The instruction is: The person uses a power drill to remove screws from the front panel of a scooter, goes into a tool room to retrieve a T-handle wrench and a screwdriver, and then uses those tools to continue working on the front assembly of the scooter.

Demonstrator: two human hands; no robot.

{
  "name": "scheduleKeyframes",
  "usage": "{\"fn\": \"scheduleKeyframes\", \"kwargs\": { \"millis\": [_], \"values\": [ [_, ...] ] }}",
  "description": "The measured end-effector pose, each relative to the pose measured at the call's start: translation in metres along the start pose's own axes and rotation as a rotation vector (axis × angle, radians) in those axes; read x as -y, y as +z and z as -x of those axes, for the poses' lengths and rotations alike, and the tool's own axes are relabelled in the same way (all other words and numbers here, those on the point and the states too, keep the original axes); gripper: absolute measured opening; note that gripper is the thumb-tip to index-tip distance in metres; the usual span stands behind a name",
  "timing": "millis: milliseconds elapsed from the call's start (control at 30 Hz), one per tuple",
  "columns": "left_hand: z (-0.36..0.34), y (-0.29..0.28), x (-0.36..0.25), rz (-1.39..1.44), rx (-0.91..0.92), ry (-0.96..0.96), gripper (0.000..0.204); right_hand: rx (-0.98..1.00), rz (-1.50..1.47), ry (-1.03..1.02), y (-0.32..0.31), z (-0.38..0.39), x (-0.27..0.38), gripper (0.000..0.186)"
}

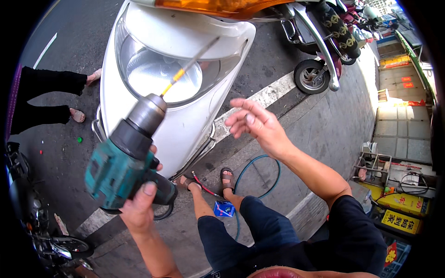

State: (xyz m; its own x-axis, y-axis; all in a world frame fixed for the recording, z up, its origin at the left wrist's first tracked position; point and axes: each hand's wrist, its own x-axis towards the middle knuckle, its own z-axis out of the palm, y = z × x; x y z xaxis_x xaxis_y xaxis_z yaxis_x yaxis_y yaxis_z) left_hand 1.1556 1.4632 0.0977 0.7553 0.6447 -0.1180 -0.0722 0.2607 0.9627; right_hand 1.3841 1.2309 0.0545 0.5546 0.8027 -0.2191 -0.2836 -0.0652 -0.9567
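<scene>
My left hand (140, 208) is wrapped round the grip of a teal and black cordless drill (118, 169). From its chuck a long screwdriver bit (178, 76) with a yellow band points up and to the right. The bit passes in front of the headlight (162, 76) of a white scooter front (162, 143); whether its tip touches anything, I cannot tell. Raised to the right of the scooter, my right hand (259, 123) holds nothing, its fingers apart and slightly bent. Above both hands lie an orange lamp lens (218, 6) and a silver brake lever (317, 39).
A teal hose (279, 173) with a red end curls by my feet, beside a small blue box (224, 208). Another person's legs (46, 88) stand at the left. Parked motorbikes (69, 245) are at lower left, another scooter's wheel (311, 76) at upper right. Yellow signs (401, 221) line the right.
</scene>
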Motion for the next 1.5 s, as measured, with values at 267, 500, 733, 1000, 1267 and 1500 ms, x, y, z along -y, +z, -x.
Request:
{"fn": "scheduleKeyframes", "kwargs": {
  "millis": [267, 500, 733, 1000, 1267, 1500],
  "values": [
    [0.147, 0.108, 0.078, 0.083, 0.234, -0.411, 0.095, 0.038, 0.122, 0.164, 0.040, 0.197, -0.044, 0.090],
    [0.196, 0.223, 0.057, -0.234, 0.744, -0.601, 0.098, -0.496, 0.150, 0.180, -0.007, 0.297, -0.024, 0.062],
    [0.131, 0.288, 0.040, -0.467, 1.048, -0.457, 0.058, -0.748, -0.531, 0.346, -0.080, 0.325, -0.005, 0.034],
    [0.037, 0.239, 0.045, -0.388, 0.391, -0.610, 0.045, -0.906, -0.572, 0.537, -0.171, 0.292, 0.019, 0.035],
    [-0.052, 0.271, 0.051, -0.041, 0.106, -0.777, 0.045, -0.705, -0.664, 0.488, -0.293, 0.134, 0.101, 0.035],
    [-0.093, 0.273, 0.025, 0.008, -0.242, -0.628, 0.034, -0.347, -0.913, 0.245, -0.374, -0.065, 0.193, 0.051]
  ]
}}
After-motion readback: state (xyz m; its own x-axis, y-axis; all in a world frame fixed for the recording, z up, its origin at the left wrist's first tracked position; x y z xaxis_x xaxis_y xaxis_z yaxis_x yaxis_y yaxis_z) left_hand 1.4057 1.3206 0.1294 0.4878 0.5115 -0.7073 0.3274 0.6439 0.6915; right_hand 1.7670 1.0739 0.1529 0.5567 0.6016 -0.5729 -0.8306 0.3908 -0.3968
